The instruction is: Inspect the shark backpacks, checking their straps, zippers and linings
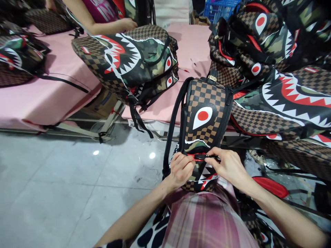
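Observation:
A brown checkered backpack point(207, 113) with a shark-mouth print and a red-and-white eye rests on my lap, its top leaning toward the pink table. My left hand point(181, 170) is closed, pinching the backpack's front beside the red zipper line. My right hand point(229, 167) is closed on the black zipper pull point(205, 157) at the same spot. Both hands touch the bag's lower front pocket. A black shoulder strap point(173, 120) hangs down the bag's left side.
Two pink tables point(38, 96) stand ahead with a gap between them. Another shark backpack point(134, 58) lies over that gap. A heap of the same bags point(271, 69) fills the right. Another person's arm point(103, 24) rests at the far edge. Grey tiled floor point(64, 186) is on the left.

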Tool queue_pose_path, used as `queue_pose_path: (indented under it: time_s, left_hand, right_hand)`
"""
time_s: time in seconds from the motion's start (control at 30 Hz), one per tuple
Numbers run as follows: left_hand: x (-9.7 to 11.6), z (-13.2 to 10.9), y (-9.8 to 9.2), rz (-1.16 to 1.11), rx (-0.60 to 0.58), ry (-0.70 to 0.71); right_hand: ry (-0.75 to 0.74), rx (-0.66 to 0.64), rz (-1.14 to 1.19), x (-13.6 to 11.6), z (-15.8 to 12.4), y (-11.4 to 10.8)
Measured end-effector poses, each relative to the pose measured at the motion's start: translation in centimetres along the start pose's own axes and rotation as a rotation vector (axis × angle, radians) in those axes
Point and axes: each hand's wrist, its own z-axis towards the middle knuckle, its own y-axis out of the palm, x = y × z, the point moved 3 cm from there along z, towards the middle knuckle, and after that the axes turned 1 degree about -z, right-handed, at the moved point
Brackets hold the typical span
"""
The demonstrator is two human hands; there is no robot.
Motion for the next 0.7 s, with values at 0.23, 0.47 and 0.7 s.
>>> queue_pose_path:
  time_s: [0.23,0.47,0.7]
  left_hand:
    - [0.3,0.2,0.0,-0.023,-0.011,0.019]
    - [0.2,0.3,0.0,-0.007,0.004,0.022]
    - [0.1,0.3,0.0,-0.014,-0.009,0.006]
  right_hand:
    - [0.007,-0.020,-0.101,0.5,-0.4,-0.9]
    - [-0.008,-0.039,-0.097,0.4,0.1,-0.8]
    - [0.019,0.048,0.115,0.4,0.1,0.5]
